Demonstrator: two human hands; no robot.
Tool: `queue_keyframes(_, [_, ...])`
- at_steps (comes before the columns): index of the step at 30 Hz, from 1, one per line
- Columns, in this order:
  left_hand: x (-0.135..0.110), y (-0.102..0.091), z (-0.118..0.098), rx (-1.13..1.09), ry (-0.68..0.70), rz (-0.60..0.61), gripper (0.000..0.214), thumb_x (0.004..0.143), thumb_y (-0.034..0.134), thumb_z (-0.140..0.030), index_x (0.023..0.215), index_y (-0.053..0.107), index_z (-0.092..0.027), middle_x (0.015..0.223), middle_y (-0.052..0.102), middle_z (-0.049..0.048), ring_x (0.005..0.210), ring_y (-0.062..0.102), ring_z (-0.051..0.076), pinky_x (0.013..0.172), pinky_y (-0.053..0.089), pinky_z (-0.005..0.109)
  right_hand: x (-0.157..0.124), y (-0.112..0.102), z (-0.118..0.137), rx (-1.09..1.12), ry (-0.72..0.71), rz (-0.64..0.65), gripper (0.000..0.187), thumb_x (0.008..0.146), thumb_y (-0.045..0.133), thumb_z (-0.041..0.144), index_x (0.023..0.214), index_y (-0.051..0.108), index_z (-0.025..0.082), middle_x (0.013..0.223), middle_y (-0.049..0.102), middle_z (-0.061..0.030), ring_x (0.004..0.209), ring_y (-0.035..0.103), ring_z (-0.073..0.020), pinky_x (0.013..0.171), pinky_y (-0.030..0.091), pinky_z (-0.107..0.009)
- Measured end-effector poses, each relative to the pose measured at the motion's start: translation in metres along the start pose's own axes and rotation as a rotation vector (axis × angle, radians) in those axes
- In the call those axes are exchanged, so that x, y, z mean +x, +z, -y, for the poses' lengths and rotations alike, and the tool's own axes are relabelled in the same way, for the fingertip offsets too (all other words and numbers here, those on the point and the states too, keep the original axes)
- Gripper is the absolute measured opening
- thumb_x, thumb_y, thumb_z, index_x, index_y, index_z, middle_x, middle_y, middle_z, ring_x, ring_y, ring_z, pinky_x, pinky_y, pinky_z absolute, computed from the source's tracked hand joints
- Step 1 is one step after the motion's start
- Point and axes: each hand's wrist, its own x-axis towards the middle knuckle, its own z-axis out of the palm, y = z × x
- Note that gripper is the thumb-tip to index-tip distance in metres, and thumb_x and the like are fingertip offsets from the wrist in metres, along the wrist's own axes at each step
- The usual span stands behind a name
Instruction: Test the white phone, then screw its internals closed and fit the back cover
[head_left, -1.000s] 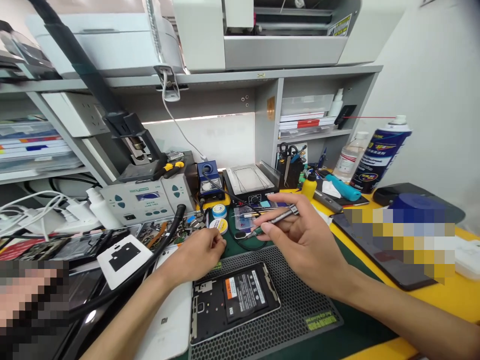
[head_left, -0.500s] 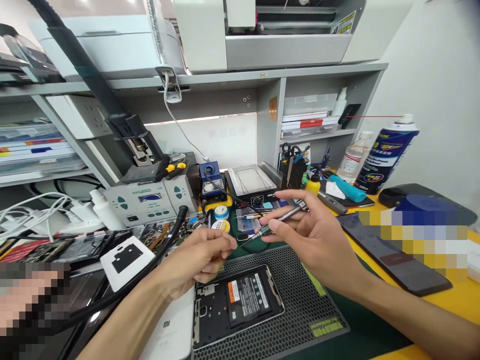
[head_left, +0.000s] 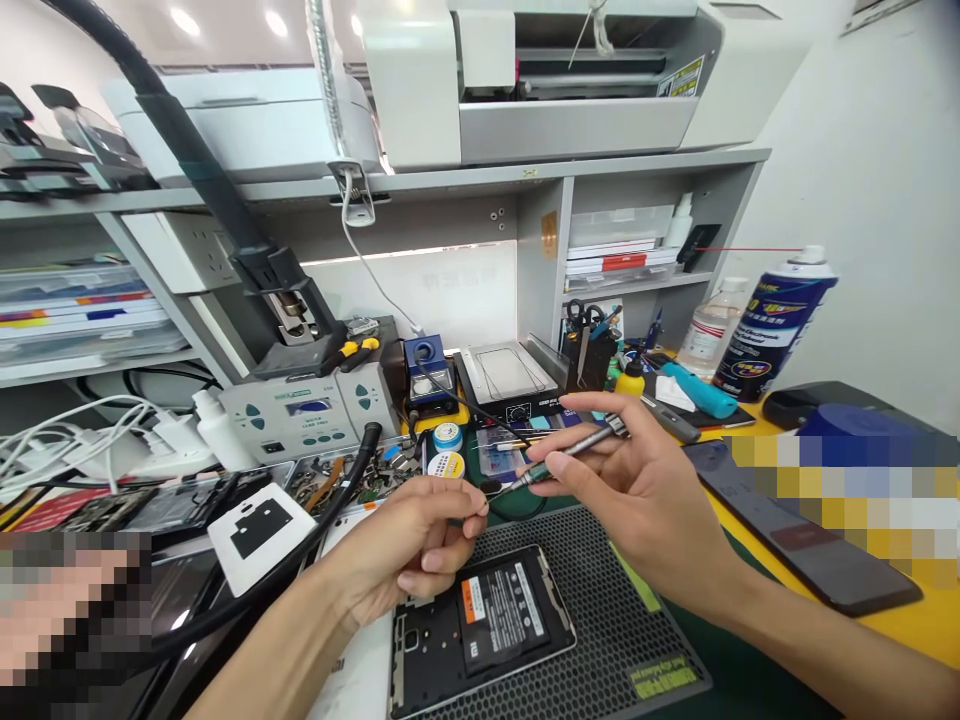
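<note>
In my right hand (head_left: 645,510) a slim precision screwdriver (head_left: 581,445) lies between thumb and fingers, its tip pointing left. The thumb and forefinger of my left hand (head_left: 416,535) are pinched together right at that tip; whatever they may hold is too small to make out. Below both hands an opened device (head_left: 431,655) lies face down on the black perforated mat (head_left: 607,630). Its black battery (head_left: 506,610) with an orange label is exposed. A white back cover (head_left: 341,685) sits to its left, partly hidden by my left forearm.
A hot-air station (head_left: 300,415) with a black hose (head_left: 330,530) stands at the left. Small tubs (head_left: 448,438), a heating plate (head_left: 510,370), and a tool holder (head_left: 592,350) are behind my hands. A spray can (head_left: 772,330) and a dark phone (head_left: 810,530) are at the right.
The view has shifted, so the scene sits lower. My left hand's pinched fingers have come closer to the screwdriver tip, and its lower fingers have loosened a little.
</note>
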Motion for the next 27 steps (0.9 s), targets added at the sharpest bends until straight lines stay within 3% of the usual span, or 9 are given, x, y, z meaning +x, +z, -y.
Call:
queue_keyframes(10, [-0.0023,0.0038,-0.0015,-0.050,0.002,0.000,0.018,0.083,0.064,-0.024,0.070,0.054,-0.016,0.060,0.041,-0.0054,0.038,0.022,0.000,0.029,0.009,0.014,-0.0009,-0.0003,-0.0026,0.004,-0.009,0.026,0.031,0.095,0.064,0.024,0.121,0.047,0.022,0.096,0.071,-0.0054,0.086,0.073,-0.0184,0.077,0.069,-0.036])
queue_keyframes(19, [-0.0041,0.0053,-0.0036,-0.053,-0.007,0.000,0.015,0.080,0.063,-0.021,0.071,0.052,-0.016,0.067,0.046,-0.0040,0.038,0.027,0.000,0.029,0.010,0.014,-0.0094,0.0007,-0.0029,-0.135,-0.162,0.053,0.032,0.096,0.061,0.016,0.124,0.047,0.026,0.099,0.073,-0.0046,0.084,0.074,-0.0157,0.078,0.067,-0.029])
queue_keyframes(27, [-0.0055,0.0019,-0.0033,0.058,-0.005,-0.001,0.013,0.082,0.062,-0.030,0.086,0.055,-0.021,0.064,0.044,-0.0074,0.038,0.021,0.001,0.031,0.008,0.017,-0.0059,0.0030,-0.0020,-0.123,-0.128,0.023,0.032,0.094,0.064,0.020,0.121,0.049,0.025,0.097,0.075,-0.0045,0.083,0.076,-0.0188,0.078,0.068,-0.034])
